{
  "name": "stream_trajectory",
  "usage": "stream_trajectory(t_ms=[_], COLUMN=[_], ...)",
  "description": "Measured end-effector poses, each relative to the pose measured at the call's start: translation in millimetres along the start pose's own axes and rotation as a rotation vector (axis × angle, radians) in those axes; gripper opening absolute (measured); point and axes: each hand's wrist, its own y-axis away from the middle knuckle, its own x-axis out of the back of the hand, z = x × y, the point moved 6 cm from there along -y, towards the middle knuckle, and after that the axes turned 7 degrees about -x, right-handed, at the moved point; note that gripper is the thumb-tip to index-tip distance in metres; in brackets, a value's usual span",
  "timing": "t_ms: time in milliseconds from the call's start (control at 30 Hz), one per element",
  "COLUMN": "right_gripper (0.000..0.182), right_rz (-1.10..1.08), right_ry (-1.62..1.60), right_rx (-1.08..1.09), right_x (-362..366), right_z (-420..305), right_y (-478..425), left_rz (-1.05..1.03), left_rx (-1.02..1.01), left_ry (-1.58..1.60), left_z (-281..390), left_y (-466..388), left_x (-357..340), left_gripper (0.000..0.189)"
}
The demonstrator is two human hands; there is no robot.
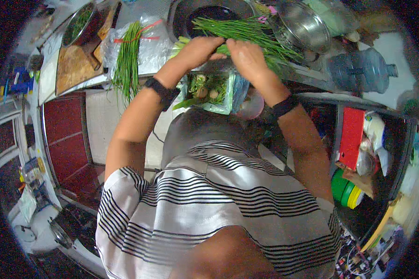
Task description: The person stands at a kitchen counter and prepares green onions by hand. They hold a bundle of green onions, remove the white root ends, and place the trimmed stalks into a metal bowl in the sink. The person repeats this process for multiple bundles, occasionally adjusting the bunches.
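Observation:
My left hand (203, 51) and my right hand (246, 57) come together at the front edge of the sink, fingertips almost meeting. Beneath them lie green stalks with pale ends (181, 45); whether the fingers grip any is blurred and partly hidden. Behind my right hand, a loose spread of thin, chive-like green stalks (237, 28) reaches across the sink (173, 21). Below my hands, a lined bin (230, 94) holds leafy scraps and a few round pale pieces. Left of my left hand, a bunch of similar stalks (128, 62) with red tape lies on a clear plastic bag (153, 45), its tips hanging over the counter edge.
At the left are a wooden cutting board (75, 68), a cleaver (90, 57) and a metal bowl of chopped greens (79, 24). Rightward stand a steel pot (305, 26) and a large water jug (358, 69) on its side. A pink-rimmed container (253, 104) sits beside the bin.

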Motion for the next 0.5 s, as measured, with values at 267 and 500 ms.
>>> stream_trajectory(t_ms=[267, 500], right_gripper=[0.01, 0.051], right_rz=[-0.023, -0.171], right_ry=[0.197, 0.343], right_rx=[-0.037, -0.079], right_x=[-31.0, -168.8], right_z=[31.5, 68.7], right_y=[-95.4, -127.9], left_rz=[0.197, -0.209], left_rx=[0.125, 0.384], left_ry=[-0.348, -0.266], left_z=[-86.6, -128.8], left_y=[-31.0, 9.7], left_x=[12.7, -25.9], left_gripper=[0.061, 0.059])
